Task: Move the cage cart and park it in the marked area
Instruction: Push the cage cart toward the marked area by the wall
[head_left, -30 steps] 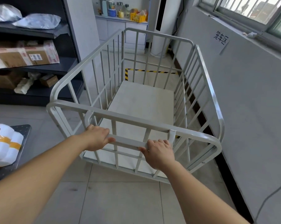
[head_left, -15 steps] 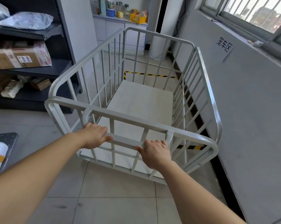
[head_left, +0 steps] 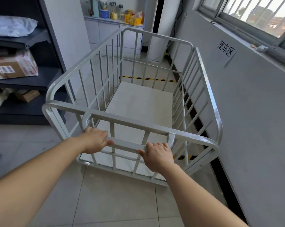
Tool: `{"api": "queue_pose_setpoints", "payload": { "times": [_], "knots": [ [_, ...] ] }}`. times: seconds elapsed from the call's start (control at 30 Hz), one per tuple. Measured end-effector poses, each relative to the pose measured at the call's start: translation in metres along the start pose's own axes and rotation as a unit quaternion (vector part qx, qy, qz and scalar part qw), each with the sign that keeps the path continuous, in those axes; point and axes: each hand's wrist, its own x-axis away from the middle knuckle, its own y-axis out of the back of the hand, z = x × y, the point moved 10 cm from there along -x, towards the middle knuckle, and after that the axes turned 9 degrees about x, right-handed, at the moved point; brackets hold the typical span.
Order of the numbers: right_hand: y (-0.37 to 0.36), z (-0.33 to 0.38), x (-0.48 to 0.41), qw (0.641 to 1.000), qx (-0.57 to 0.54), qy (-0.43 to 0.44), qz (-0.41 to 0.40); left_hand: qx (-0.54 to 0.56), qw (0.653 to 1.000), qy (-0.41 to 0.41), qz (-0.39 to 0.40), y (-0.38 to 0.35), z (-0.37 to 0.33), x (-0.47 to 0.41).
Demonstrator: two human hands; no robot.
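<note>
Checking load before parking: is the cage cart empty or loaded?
Empty: the cage cart shows a bare white floor through its bars, nothing inside.

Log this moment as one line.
left hand, right hand grip grey handle bar | grey metal cage cart beside wall | yellow-black floor tape ahead

The left hand (head_left: 96,140) and right hand (head_left: 158,157) are bare, seen from the back, with knuckles and thumbs showing. The left forearm (head_left: 45,171) and right forearm (head_left: 197,190) are bare too, uncovered from each wrist to the picture's lower edge. Both look smooth and rounded, much thicker near the lens and narrowing toward the wrists
</note>
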Motion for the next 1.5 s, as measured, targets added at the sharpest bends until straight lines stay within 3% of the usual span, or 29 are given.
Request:
{"api": "queue_pose_setpoints", "payload": {
  "times": [0.83, 1.5],
  "knots": [
    [0.033, -0.099, -0.143, 1.000, 0.006, 0.016, -0.006, 0.013, 1.000, 0.007, 0.007, 0.063, -0.014, -0.158],
    [0.048, -0.208, -0.221, 0.998, 0.002, 0.057, -0.008, 0.035, 0.998, 0.042, -0.011, 0.099, -0.074, -0.261]
  ]
}}
